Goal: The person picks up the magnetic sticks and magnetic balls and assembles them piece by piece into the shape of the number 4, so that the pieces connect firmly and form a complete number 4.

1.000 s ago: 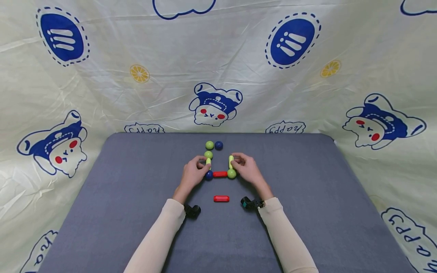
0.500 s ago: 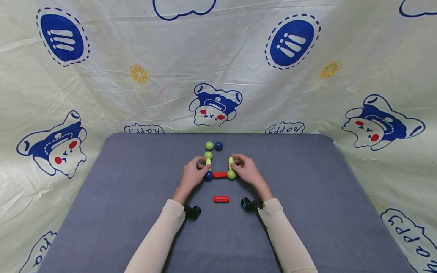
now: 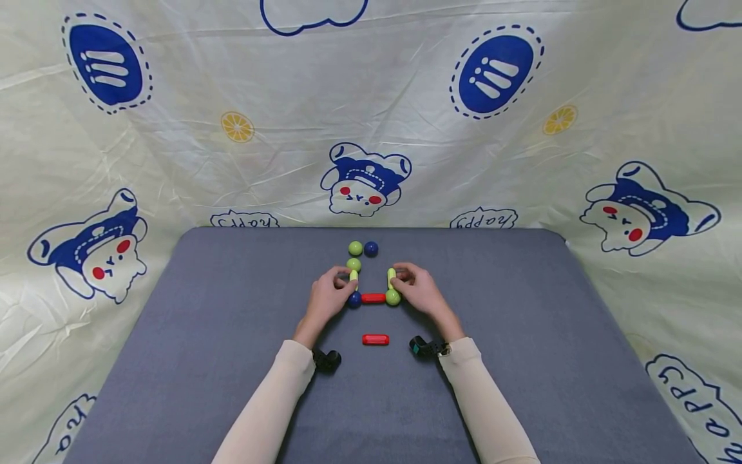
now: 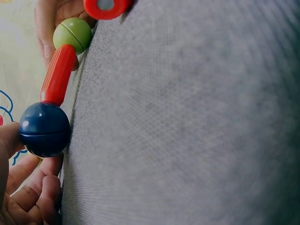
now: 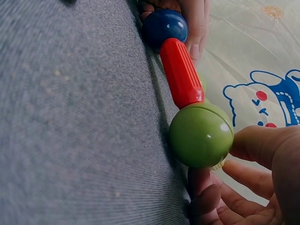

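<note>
In the head view, a joined chain of balls and rods lies at mid-table. My left hand (image 3: 328,296) pinches the left yellow-green rod (image 3: 353,276), which runs between a dark blue ball (image 3: 355,299) and a green ball (image 3: 353,264). From the blue ball a red rod (image 3: 373,298) leads across to another green ball (image 3: 393,297). Beyond that ball stretches the right yellow-green rod (image 3: 391,278), pinched by my right hand (image 3: 421,291). Both wrist views show the red rod (image 4: 57,75) touching the balls at its ends; the fingers partly hide the yellow-green rods.
A loose red rod (image 3: 375,339) lies nearer the person, between the two wrists. Behind the chain, a green ball (image 3: 355,248) and a dark blue ball (image 3: 371,249) sit side by side. The grey table (image 3: 243,277) meets a printed curtain (image 3: 290,129) at the back.
Almost nothing differs. The whole scene sits slightly lower in the head view, and the right yellow-green rod has shifted very slightly; both hands keep their grip.
</note>
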{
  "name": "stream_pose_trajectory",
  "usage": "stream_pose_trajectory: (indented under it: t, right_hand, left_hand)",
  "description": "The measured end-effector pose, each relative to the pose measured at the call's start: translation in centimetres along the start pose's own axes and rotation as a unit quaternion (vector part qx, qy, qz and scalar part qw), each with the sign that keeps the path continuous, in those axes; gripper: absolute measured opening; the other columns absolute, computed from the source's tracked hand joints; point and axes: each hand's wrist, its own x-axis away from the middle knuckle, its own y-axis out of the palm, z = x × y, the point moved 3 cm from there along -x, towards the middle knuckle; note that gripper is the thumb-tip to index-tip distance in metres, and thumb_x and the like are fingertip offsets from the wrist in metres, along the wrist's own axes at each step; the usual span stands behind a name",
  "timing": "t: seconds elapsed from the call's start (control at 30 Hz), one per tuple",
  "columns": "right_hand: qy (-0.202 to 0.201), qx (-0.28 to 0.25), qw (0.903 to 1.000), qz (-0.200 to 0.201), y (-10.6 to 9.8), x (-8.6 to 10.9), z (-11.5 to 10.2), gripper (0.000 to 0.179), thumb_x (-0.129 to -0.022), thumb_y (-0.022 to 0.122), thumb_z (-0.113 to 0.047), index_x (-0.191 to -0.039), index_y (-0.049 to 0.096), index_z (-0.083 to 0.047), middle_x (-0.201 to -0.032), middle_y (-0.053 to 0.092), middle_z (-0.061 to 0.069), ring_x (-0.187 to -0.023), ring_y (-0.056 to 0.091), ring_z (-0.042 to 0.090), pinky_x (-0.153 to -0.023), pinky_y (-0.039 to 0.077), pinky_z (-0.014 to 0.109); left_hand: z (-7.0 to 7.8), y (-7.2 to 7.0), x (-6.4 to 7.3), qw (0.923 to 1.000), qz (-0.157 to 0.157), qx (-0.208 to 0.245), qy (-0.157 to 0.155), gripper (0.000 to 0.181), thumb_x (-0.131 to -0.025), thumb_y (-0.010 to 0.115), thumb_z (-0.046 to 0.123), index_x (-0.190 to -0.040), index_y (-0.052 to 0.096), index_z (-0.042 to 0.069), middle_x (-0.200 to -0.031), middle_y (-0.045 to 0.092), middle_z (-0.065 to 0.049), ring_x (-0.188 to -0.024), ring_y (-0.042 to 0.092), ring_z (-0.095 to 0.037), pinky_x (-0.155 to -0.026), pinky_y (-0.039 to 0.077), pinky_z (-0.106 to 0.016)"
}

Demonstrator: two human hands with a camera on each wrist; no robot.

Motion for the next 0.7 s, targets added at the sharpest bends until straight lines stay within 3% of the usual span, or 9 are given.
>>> stream_pose_trajectory:
  t: [0.4,0.7]
  right_hand:
    - [-0.001,0.015,0.9998,-0.010,-0.2,0.1,0.1,0.042,-0.102,0.064,-0.019,-0.139,0.059,-0.002,-0.122,0.068,0.023,-0.089,0.065,0.024,-0.071,0.049,0.029]
    - [0.001,0.057,0.9962,-0.066,-1.4,-0.5,-1.0,0.043,-0.102,0.064,-0.022,-0.139,0.059,-0.001,-0.122,0.069,0.020,-0.100,0.068,0.029,-0.071,0.054,0.032]
  left_hand:
    - [0.1,-0.1,0.0,1.0000,0.000,0.004,0.001,0.033,-0.095,0.074,0.029,-0.123,0.070,0.012,-0.083,0.073,-0.003,-0.070,0.060,-0.014,-0.070,0.045,-0.031]
    - [0.1,-0.1,0.0,1.0000,0.004,0.005,0.008,0.033,-0.094,0.075,0.028,-0.123,0.070,0.012,-0.082,0.072,-0.004,-0.070,0.059,-0.015,-0.070,0.045,-0.031]
